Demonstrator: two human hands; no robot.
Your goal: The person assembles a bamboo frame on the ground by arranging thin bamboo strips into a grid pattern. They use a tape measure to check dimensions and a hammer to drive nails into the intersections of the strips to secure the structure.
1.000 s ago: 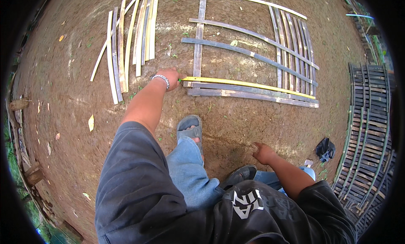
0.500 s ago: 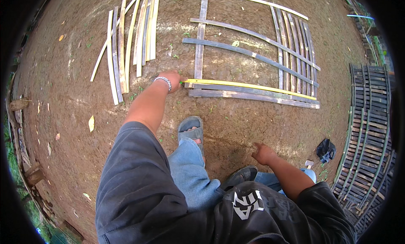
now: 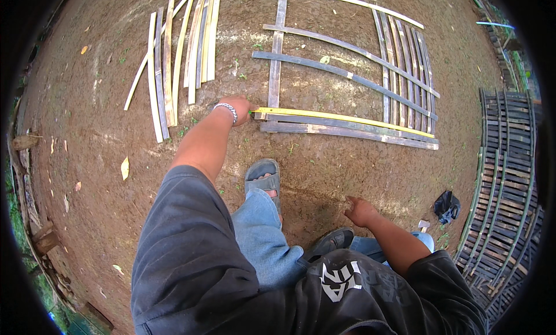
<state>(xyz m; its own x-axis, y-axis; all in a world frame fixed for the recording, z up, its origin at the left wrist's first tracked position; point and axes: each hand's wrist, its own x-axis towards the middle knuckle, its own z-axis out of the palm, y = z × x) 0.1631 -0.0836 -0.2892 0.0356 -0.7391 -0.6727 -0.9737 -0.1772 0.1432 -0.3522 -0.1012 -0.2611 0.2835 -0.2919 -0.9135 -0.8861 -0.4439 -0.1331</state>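
A yellow tape measure point(image 3: 347, 119) is drawn out along a dark bamboo slat point(image 3: 324, 122) on the dirt. My left hand point(image 3: 234, 110), with a chain bracelet at its wrist, is closed on the tape's left end, where a bit of green shows by the fingertips. Another slat point(image 3: 347, 132) lies just nearer to me. Beyond the tape, bamboo slats form a loose frame, with an upright strip point(image 3: 275, 74) on its left and several crosswise strips point(image 3: 399, 68) on its right. Nothing is in my right hand point(image 3: 360, 211), which hangs near my right knee, index finger stretched out.
Loose bamboo strips point(image 3: 168, 68) lie at the far left. A stack of slatted bamboo panels point(image 3: 504, 178) stands along the right edge. Nearer are a black plastic bag point(image 3: 447, 207) and a small hammer-like tool point(image 3: 424, 224). My sandalled foot point(image 3: 262, 174) is close to the slats.
Almost nothing differs. The view has shifted very slightly, while both hands and the tape measure keep their places.
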